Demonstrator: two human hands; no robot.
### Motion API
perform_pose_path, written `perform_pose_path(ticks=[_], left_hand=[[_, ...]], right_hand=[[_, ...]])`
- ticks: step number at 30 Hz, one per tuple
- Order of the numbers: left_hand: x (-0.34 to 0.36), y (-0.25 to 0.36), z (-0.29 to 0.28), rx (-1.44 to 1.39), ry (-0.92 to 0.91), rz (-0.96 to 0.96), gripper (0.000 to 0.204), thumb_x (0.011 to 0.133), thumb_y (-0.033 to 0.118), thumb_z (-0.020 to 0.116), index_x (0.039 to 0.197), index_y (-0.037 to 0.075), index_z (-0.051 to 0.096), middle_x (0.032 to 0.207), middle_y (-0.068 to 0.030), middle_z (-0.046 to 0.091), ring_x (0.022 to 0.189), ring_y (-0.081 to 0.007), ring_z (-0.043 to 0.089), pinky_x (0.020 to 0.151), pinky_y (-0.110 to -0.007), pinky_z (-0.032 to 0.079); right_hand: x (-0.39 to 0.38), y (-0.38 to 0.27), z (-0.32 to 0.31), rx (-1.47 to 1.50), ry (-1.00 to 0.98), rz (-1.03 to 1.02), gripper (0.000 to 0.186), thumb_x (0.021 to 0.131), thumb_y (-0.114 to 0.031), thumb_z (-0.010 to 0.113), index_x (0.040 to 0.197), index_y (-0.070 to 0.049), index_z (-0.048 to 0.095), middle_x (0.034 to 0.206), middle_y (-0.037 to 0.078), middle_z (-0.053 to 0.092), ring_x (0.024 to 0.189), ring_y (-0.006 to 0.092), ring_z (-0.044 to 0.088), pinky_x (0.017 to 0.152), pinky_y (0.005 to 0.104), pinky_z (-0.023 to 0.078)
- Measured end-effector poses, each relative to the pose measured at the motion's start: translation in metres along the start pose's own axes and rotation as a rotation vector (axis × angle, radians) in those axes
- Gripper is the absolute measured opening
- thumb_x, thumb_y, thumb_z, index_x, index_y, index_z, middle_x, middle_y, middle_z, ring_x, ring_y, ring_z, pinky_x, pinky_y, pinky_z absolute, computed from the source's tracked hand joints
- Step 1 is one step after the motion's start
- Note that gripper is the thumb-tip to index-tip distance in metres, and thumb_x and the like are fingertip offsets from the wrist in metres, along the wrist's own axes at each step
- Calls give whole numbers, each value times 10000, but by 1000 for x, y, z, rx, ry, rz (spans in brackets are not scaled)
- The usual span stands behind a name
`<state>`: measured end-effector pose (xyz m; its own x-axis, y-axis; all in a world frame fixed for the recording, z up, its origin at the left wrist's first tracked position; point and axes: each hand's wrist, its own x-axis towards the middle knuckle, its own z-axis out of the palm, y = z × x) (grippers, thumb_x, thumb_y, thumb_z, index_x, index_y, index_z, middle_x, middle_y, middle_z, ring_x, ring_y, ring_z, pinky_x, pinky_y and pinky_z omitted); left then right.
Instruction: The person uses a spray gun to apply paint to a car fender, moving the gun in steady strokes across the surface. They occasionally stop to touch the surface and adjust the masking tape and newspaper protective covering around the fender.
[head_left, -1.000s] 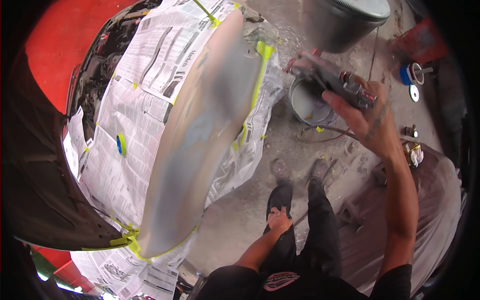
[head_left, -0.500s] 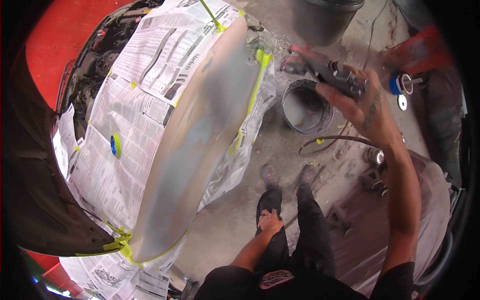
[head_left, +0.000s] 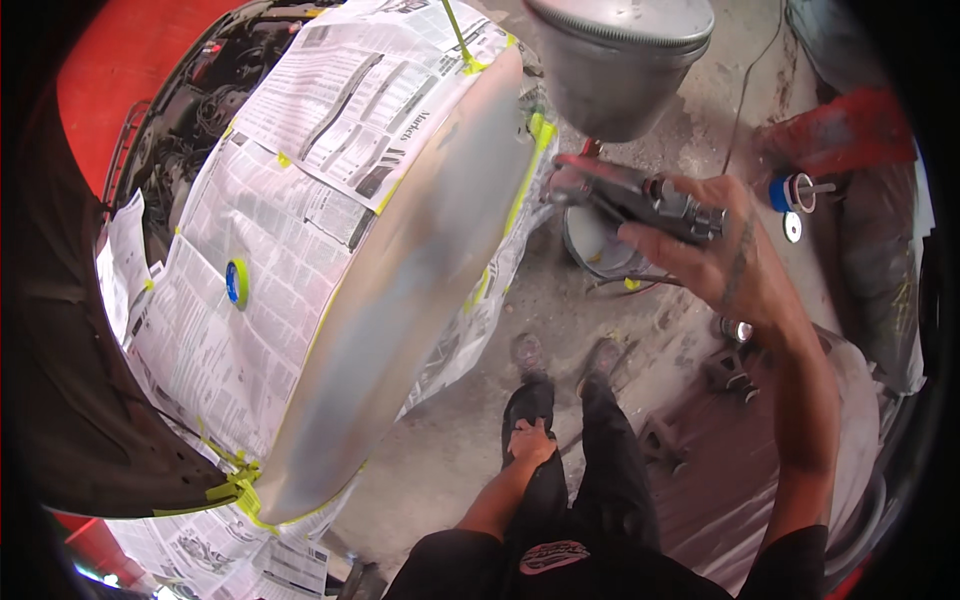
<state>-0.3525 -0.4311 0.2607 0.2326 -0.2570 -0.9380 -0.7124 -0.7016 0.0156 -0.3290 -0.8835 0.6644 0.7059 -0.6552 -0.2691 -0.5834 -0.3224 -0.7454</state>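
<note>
My right hand [head_left: 735,240] grips a spray gun [head_left: 640,195] by its handle, fingers closed round it. A grey paint cup [head_left: 620,85] with a ridged rim sits on the gun. The nozzle end points left, towards a curved car fender [head_left: 400,290] with blurry grey patches over beige, and stands apart from it. Newspaper sheets [head_left: 270,215] and yellow-green tape [head_left: 240,487] edge the fender. My left hand [head_left: 530,442] rests on my dark-trousered leg near the knee, fingers laid over the cloth and holding no tool.
A bucket [head_left: 582,235] stands on the floor behind the gun, partly hidden. A blue-green tape roll [head_left: 236,284] lies on the newspaper. To the left is a dark cover [head_left: 80,370]; at lower right, plastic sheeting [head_left: 740,470]. A hose trails behind my right hand.
The spray gun and my right hand have moved down in the picture, bringing more of the cup into view and covering more of the bucket. My left hand stays on my leg.
</note>
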Motion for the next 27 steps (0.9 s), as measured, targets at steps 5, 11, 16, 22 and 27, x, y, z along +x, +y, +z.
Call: perform_pose_path(ticks=[5,11,16,22,27], left_hand=[[-1,-5,-14,-16,-46,9,828,867,539,703,1586,238,424,1444,-245,469,1248,-459,603,1004,-531,539],[0,-20,-16,-81,-118,48,843,880,576,675,1607,260,386,1540,-300,384,1327,-506,539,1059,-582,492],[-1,-31,-15,-133,-162,88,848,888,595,672,1610,266,373,1562,-322,379,1351,-522,522,1093,-565,477],[-9,-42,-28,-154,-170,151,812,921,579,651,1604,235,379,1512,-338,448,1325,-526,543,1093,-552,477],[-18,-50,-47,-163,-192,173,810,947,580,628,1614,198,372,1508,-342,463,1330,-514,541,1115,-551,455]], right_hand=[[2,-18,-2,54,76,-12,408,895,-283,784,1118,53,719,729,173,658,646,204,637,638,397,517],[37,-9,-15,-172,229,17,402,906,-311,785,1057,54,710,752,250,652,667,355,650,668,462,501],[46,-3,-14,-240,387,-85,393,908,-317,787,1035,48,714,825,291,670,753,422,677,701,481,499],[29,-20,-5,-310,226,-173,355,907,-276,770,1035,50,713,793,227,668,715,337,662,681,430,495],[27,-59,-1,30,26,-40,291,917,-222,724,998,57,704,681,143,590,637,228,557,649,402,469]])
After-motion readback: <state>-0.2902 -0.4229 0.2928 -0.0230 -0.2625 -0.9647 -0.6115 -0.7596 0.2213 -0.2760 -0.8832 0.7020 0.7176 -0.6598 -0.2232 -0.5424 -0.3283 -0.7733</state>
